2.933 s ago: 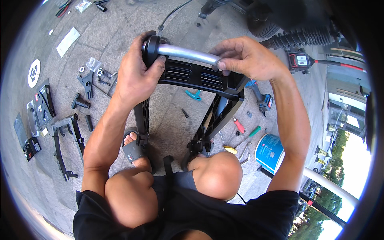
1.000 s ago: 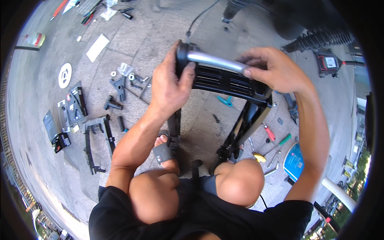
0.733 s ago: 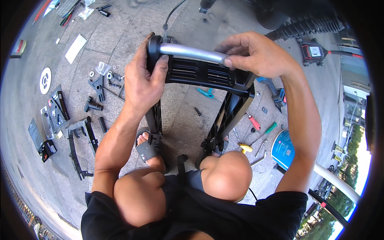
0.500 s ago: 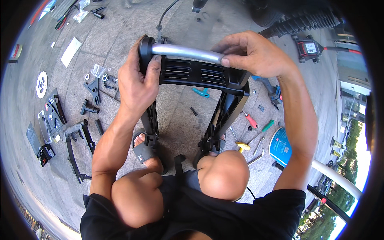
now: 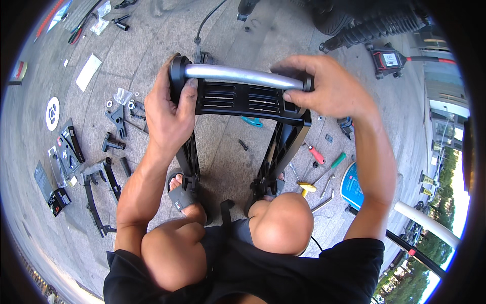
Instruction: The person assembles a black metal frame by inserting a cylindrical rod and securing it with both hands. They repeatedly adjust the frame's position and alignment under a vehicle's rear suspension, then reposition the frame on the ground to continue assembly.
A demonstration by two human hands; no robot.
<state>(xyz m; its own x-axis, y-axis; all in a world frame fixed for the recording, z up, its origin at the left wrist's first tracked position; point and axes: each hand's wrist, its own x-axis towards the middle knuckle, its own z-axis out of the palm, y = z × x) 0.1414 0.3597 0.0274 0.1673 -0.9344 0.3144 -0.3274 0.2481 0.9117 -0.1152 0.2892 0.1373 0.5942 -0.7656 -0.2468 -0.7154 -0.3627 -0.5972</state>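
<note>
Silver tube point(image 5: 243, 75) is set along the far edge of the slotted black frame point(image 5: 241, 109), between the two grips; its left end is met by a black cap point(image 5: 177, 76), clasped by the closed left hand point(image 5: 169, 109); its right end is met by a second cap point(image 5: 308, 82), spanned by the right hand point(image 5: 329, 86), though whether it is pinched cannot be told; both ends appear joined, fastening is unconfirmed; below the grips, a loose bolt point(image 5: 243, 145) is left unfitted.

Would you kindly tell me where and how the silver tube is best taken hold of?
The silver tube is probably best gripped around its middle, from above: that stretch is bare, round and smooth, lying crosswise, while the left hand and right hand are at its black end pieces.
</note>
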